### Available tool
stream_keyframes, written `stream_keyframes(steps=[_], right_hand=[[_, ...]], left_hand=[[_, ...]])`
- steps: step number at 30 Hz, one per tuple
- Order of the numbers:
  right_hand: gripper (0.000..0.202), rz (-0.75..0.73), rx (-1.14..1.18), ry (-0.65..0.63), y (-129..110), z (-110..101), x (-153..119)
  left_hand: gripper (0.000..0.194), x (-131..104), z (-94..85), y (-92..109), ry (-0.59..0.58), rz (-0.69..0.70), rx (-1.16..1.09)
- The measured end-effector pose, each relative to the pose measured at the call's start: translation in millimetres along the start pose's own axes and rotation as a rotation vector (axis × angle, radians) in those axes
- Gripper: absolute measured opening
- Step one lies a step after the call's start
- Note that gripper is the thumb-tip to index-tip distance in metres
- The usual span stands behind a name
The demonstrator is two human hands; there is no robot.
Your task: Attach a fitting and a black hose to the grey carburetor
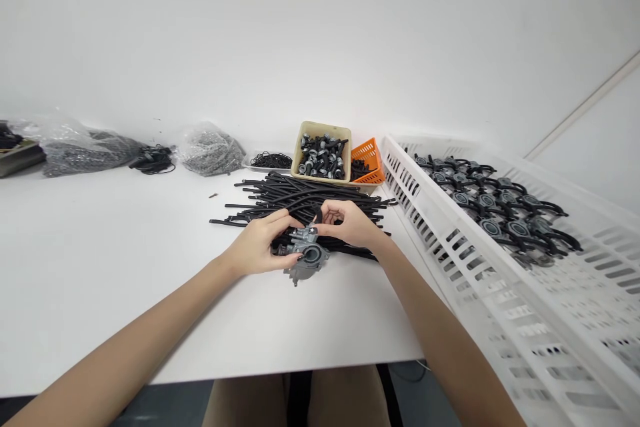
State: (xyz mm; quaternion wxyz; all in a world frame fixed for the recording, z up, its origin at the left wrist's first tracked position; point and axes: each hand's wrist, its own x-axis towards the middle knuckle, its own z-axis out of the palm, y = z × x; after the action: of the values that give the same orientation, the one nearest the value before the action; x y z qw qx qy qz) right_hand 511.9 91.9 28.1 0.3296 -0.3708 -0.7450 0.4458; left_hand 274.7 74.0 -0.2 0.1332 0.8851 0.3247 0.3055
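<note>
Near the middle of the white table, my left hand (263, 244) is closed around the left side of a grey metal carburetor-like part (306, 269), whose round opening faces me. At the top right of that part, my right hand (349, 223) is closed with thumb and fingertips on a short black piece (318, 215), partly covered by the fingers. Both hands rest over the front of a pile of black rubber hoses (287, 193), and the metal part is held just in front of it.
A cream bin (323, 128) of black and silver fittings and an orange basket (373, 177) stand behind the hoses. Right, a large white crate (480, 287) holds several assembled parts (490, 200). Plastic bags (210, 150), black rings (271, 160) and a black bundle (153, 159) lie along the wall.
</note>
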Motion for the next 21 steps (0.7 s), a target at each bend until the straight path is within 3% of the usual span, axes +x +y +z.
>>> stream_keyframes(steps=[3,8,12,21], right_hand=[[0.044,0.023,0.020,0.039,2,6,1],[0.036,-0.001,0.047,0.093,7,18,4],[0.036,-0.016,0.091,0.071,8,23,7],[0.035,0.002,0.057,-0.224,1,-17,-4]], left_hand=[[0.034,0,0.4,1,0.002,-0.007,-0.008],[0.033,1,1.5,-1,0.016,0.003,0.002],[0.030,0,2.3,-3,0.022,0.011,0.007],[0.035,0,0.2,-2,-0.005,-0.015,0.000]])
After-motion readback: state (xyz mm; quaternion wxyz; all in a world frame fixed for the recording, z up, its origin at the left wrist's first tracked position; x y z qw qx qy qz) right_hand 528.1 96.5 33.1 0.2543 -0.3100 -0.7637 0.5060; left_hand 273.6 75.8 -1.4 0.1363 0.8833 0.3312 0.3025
